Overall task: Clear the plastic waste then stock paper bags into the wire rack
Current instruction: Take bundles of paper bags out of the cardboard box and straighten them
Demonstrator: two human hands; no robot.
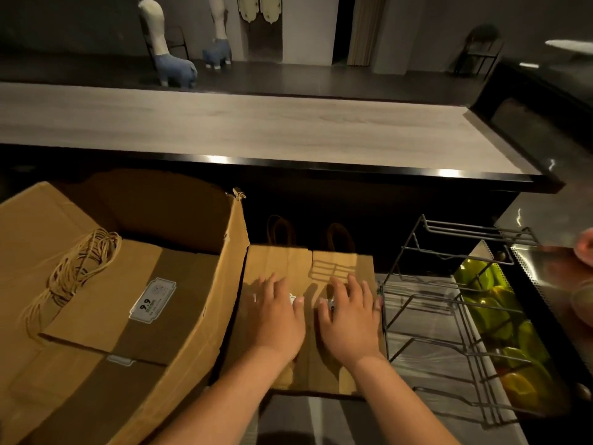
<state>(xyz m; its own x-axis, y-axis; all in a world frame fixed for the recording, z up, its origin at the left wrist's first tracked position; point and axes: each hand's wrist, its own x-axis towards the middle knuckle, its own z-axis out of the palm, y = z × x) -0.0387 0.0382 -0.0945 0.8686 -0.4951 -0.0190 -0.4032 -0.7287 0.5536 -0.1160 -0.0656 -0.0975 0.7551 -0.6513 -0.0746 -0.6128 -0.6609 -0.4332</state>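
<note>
A flat stack of brown paper bags (288,261) lies on the low counter, its twisted handles pointing away from me. My left hand (276,316) and my right hand (348,319) rest side by side on top of the stack, palms down, fingers spread and straight. A white label shows between the fingers. To the right stands the empty grey wire rack (449,303) with several dividers. More paper bags with a price label (134,297) lie inside the large open cardboard box (224,268) on the left, their cord handles bunched at the left.
A long pale wooden bar top (256,130) with a black edge runs across behind. At the right, a lit display case (500,316) holds yellow-green items. Another person's hand (584,245) shows at the right edge. Two plush llama figures (173,62) stand on the floor beyond.
</note>
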